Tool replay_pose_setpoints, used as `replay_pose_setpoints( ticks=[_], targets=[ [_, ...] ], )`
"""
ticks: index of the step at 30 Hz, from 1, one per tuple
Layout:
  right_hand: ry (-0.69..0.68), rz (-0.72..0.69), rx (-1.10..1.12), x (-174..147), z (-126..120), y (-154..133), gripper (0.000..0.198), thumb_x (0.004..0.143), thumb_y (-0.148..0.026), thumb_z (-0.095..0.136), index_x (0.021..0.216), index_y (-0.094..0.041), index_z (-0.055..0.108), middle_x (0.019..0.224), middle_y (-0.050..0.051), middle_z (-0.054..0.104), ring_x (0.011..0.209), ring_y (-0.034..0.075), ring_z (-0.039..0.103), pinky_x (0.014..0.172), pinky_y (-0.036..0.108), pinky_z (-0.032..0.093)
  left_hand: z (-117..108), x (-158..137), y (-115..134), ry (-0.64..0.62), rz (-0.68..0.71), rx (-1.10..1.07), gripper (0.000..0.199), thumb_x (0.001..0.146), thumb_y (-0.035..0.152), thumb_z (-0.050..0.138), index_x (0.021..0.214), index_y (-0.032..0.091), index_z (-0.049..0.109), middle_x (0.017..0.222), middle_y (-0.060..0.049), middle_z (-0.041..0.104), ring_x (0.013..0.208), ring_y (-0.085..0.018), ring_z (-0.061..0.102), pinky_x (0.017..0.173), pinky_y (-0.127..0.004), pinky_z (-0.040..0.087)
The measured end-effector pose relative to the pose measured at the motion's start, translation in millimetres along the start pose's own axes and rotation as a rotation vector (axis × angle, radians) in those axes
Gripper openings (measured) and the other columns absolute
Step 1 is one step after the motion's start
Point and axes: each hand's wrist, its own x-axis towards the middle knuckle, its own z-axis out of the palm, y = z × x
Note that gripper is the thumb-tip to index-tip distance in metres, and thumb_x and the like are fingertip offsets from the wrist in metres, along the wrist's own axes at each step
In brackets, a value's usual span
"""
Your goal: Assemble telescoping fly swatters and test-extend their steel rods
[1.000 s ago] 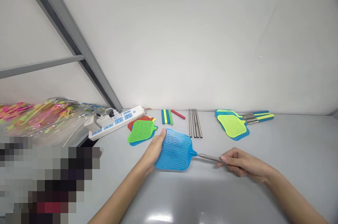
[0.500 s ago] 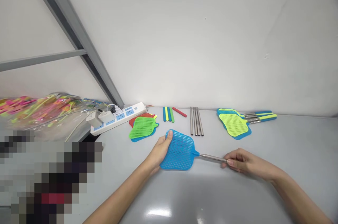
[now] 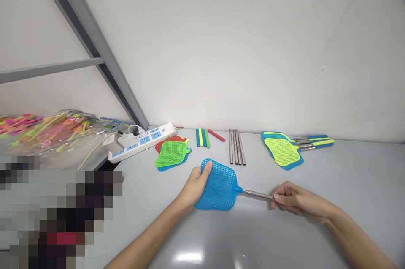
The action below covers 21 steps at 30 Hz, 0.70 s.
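Observation:
My left hand grips the left edge of a blue fly swatter head, its thumb on top of the mesh. From the head's neck a metal rod runs to the right, and the fingers of my right hand pinch its far end. Behind the swatter lie several loose metal rods. Green, blue and red swatter heads overlap at the left, near a row of coloured handle grips. To the right, several whole fly swatters with yellow and blue heads are stacked.
A white power strip with plugs in it lies at the table's back left. Beyond it are plastic bags of colourful items. A red grip lies askew near the wall. A metal frame post rises on the left; a blurred-out area covers the lower left.
Both hands, with the blue swatter head and rod, have shifted slightly right and down in the view. The grip of each hand looks the same.

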Motion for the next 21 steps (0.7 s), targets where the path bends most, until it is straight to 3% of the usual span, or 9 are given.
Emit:
replay_pose_setpoints(
  ticks=[4, 8, 11, 16, 21],
  targets=[
    [-0.073, -0.03, 0.013, 0, -3, -2, 0.037, 0.075, -0.044, 0.048, 0.076, -0.01, 0.063, 0.048, -0.006, 0.029, 0.04, 0.005, 0.017, 0.043, 0.025, 0.01, -3, -1, 4, -0.072, 0.014, -0.06, 0.044, 0.073, 0.051, 0.044, 0.073, 0.011, 0.061, 0.061, -0.005, 0.064, 0.056, -0.016, 0.059, 0.062, -0.028, 0.045],
    [-0.057, -0.05, 0.023, -1, -1, -6, 0.036, 0.077, -0.042, 0.046, 0.083, -0.01, 0.063, 0.048, -0.005, 0.03, 0.042, 0.005, 0.019, 0.043, 0.024, 0.011, -9, 0, 14, -0.098, 0.029, -0.048, 0.043, 0.074, 0.05, 0.043, 0.072, 0.011, 0.061, 0.061, -0.005, 0.063, 0.055, -0.016, 0.057, 0.06, -0.028, 0.044],
    [-0.052, -0.044, 0.012, -3, -1, -8, 0.035, 0.078, -0.04, 0.046, 0.085, -0.01, 0.062, 0.05, -0.003, 0.04, 0.04, 0.004, 0.022, 0.043, 0.024, 0.015, -13, 4, 17, -0.068, 0.123, 0.032, 0.037, 0.073, 0.047, 0.047, 0.074, 0.012, 0.06, 0.063, -0.004, 0.061, 0.056, -0.014, 0.055, 0.058, -0.026, 0.043],
    [-0.031, -0.037, 0.005, -5, -10, -5, 0.031, 0.077, -0.039, 0.047, 0.08, -0.011, 0.06, 0.061, 0.003, 0.054, 0.039, 0.004, 0.03, 0.043, 0.023, 0.022, -17, 15, 7, 0.042, 0.341, 0.237, 0.039, 0.073, 0.04, 0.049, 0.103, 0.016, 0.052, 0.053, 0.004, 0.048, 0.047, -0.01, 0.045, 0.046, -0.02, 0.035],
    [0.046, -0.073, -0.008, -7, -20, 2, 0.03, 0.078, -0.039, 0.045, 0.071, -0.012, 0.057, 0.058, 0.0, 0.05, 0.041, 0.005, 0.034, 0.045, 0.023, 0.024, -20, 20, 1, 0.132, 0.406, 0.353, 0.026, 0.077, 0.032, 0.042, 0.093, 0.015, 0.054, 0.056, 0.003, 0.045, 0.05, -0.01, 0.043, 0.047, -0.02, 0.033]
  ],
)
